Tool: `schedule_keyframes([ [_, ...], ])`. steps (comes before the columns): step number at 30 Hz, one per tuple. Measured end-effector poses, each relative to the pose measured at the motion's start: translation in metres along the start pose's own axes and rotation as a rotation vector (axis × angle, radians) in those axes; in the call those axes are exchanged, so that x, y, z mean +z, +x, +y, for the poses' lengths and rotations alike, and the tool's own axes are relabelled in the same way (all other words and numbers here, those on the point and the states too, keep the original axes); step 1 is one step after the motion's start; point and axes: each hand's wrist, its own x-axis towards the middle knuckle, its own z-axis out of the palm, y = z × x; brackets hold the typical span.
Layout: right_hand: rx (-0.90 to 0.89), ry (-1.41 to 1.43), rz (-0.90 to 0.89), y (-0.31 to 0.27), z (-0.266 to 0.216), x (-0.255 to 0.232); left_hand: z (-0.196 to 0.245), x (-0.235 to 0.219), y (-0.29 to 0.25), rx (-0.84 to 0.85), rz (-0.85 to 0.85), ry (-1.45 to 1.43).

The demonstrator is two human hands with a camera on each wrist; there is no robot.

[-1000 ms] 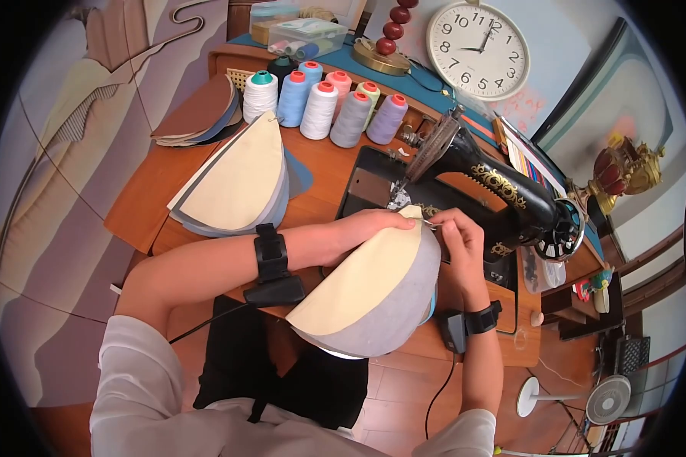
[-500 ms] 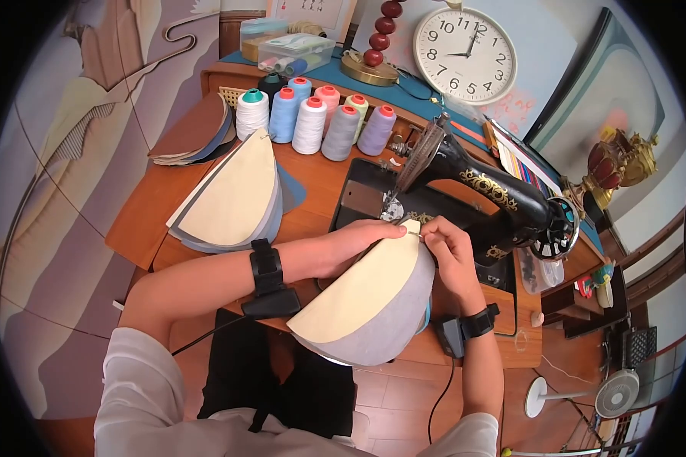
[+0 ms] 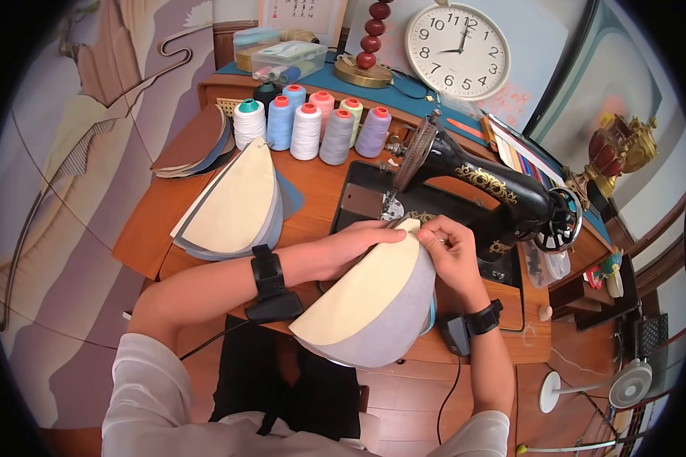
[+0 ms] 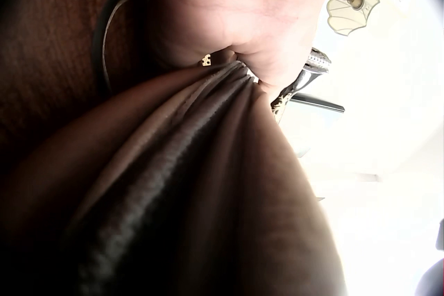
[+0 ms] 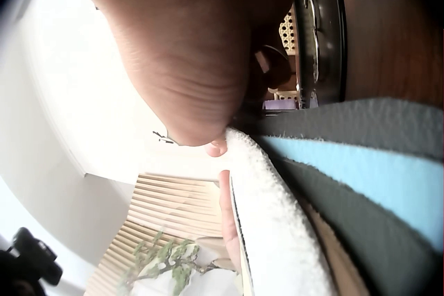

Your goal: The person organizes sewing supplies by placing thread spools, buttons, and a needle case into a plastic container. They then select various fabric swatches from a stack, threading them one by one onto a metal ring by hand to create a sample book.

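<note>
My left hand point(image 3: 358, 242) grips the narrow tip of a stack of wedge-shaped fabric pieces point(image 3: 358, 293), thumb on the top cream layer. Below the cream lies a grey layer. In the right wrist view, white fleecy, dark grey and light blue layers point(image 5: 374, 164) fan apart. My right hand point(image 3: 451, 250) is at the same tip, thumb and forefinger pinching a small metal pin point(image 3: 413, 231) there; the fingers partly hide it. The stack's rounded end hangs toward my lap. Right behind the tip stands a black sewing machine point(image 3: 480, 179).
A second stack of cream and grey wedges point(image 3: 232, 202) lies at left, with a small metal piece through its tip. Behind it are brown pieces point(image 3: 194, 137) and several thread cones point(image 3: 305, 133). A plastic box point(image 3: 290, 59), lamp base point(image 3: 363, 72) and clock point(image 3: 457, 52) stand at the back.
The stack's tip has come slightly down and toward me. My right fingers have closed in tighter around the metal pin at the tip; the left hand keeps its grip.
</note>
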Motion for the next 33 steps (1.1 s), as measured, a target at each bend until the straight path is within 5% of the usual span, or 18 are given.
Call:
schedule_keyframes([
  [11, -0.009, 0.291, 0.035, 0.0, 0.014, 0.002, -0.004, -0.006, 0.005, 0.0, -0.042, -0.11],
  [20, 0.158, 0.642, 0.052, -0.002, 0.016, 0.0, -0.005, -0.01, 0.007, -0.077, -0.047, -0.156],
  [23, 0.138, 0.514, 0.019, 0.0, 0.014, 0.001, -0.005, -0.011, 0.007, -0.09, -0.021, -0.174],
  [25, 0.016, 0.145, 0.1, 0.001, 0.007, 0.006, -0.006, -0.009, 0.005, -0.083, 0.006, -0.176],
  [33, -0.089, -0.15, 0.051, 0.003, -0.006, 0.006, 0.002, -0.004, -0.002, -0.075, 0.04, -0.131],
])
